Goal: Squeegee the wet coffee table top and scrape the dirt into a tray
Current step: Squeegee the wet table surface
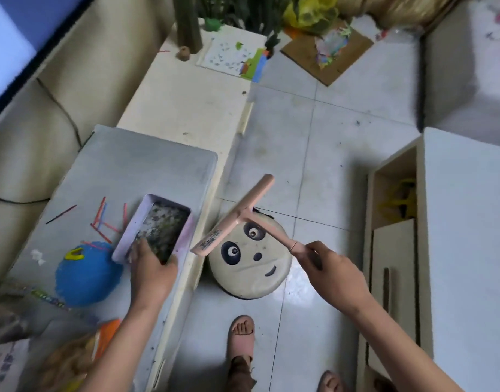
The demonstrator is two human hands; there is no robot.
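Hands [151, 267] [332, 268] gripping tray [186, 236], squeegee [237, 219]

A single head-mounted wide-angle camera looks steeply down and forward from standing height. The bench [124, 165] fills the lower left of the frame, the tiled floor [328, 142] the centre, and a sofa [45, 117] the upper left. Both forearms enter from the bottom edge, near the lens. A sandalled foot [241, 333] shows at bottom centre. Straight edges bow toward the frame borders. No second view exists.
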